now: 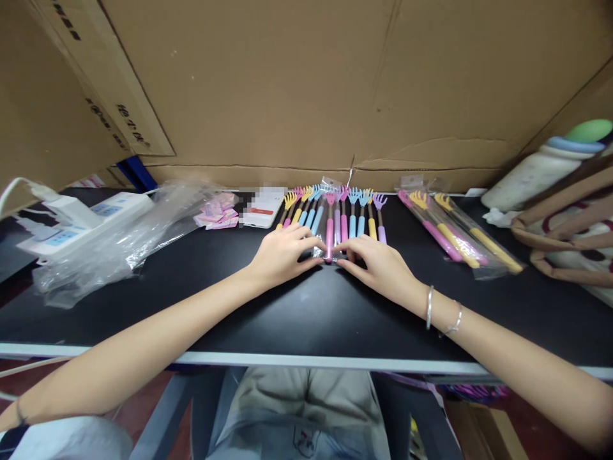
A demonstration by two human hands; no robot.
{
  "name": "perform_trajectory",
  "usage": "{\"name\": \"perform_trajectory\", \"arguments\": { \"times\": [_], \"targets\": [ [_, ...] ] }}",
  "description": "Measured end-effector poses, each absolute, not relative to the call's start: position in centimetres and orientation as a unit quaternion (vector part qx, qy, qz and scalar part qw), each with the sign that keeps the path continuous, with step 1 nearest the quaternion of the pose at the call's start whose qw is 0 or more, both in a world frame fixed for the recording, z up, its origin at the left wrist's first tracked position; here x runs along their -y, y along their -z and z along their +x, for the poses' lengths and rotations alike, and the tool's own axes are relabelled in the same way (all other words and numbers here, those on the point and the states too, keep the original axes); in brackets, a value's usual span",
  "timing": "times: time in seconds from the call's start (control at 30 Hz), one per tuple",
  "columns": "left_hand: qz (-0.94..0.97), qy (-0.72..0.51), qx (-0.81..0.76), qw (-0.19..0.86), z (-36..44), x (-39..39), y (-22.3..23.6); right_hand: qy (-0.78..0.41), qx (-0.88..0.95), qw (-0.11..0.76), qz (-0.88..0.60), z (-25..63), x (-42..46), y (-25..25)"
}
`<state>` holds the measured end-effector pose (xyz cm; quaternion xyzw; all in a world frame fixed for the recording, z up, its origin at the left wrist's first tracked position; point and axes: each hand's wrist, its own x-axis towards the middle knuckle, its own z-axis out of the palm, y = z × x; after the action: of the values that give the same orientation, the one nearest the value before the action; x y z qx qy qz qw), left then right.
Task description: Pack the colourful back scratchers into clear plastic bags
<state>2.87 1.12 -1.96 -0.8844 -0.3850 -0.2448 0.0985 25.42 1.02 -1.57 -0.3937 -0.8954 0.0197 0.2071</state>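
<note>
In the middle of the table, a pink back scratcher (pixel 329 225) lies claw end away from me, in a clear plastic bag (pixel 318 245). My left hand (pixel 286 252) pinches the near left edge of this bag with thumb and forefinger. On the other side, my right hand (pixel 378 263) does the same at the near right edge, close to the handle's end. Behind and beside my fingers lies a row of several loose back scratchers, among them a blue one (pixel 353 216), a yellow one (pixel 371 223) and a purple one (pixel 381 223).
Bagged back scratchers (pixel 443 235) lie to the right, near a white bottle (pixel 531 172) and a brown-handled bag (pixel 565 220). Left are empty plastic bags (pixel 129 236), a power strip (pixel 71 230), pink cards (pixel 218 212) and a white phone (pixel 264 211). Cardboard (pixel 268 83) walls the back.
</note>
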Motion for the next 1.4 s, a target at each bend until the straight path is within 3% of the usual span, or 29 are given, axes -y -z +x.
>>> {"name": "perform_trajectory", "arguments": {
  "times": [0.23,0.5,1.1,1.4],
  "targets": [
    [-0.903,0.216,0.342,0.146,2.9,-1.2,1.8,0.085,0.919,0.180,-0.341,25.2,-0.5,1.1],
    [-0.907,0.188,0.350,0.137,2.9,-1.2,1.8,0.085,0.930,0.141,-0.330,25.2,-0.5,0.9],
    [-0.928,0.169,0.331,0.037,2.2,-0.6,-0.2,0.085,0.952,0.119,-0.270,25.5,0.0,0.2],
    [-0.937,0.081,0.336,-0.053,1.0,-0.6,-1.6,0.073,0.965,0.101,-0.231,25.6,-0.1,-0.5]
  ]
}}
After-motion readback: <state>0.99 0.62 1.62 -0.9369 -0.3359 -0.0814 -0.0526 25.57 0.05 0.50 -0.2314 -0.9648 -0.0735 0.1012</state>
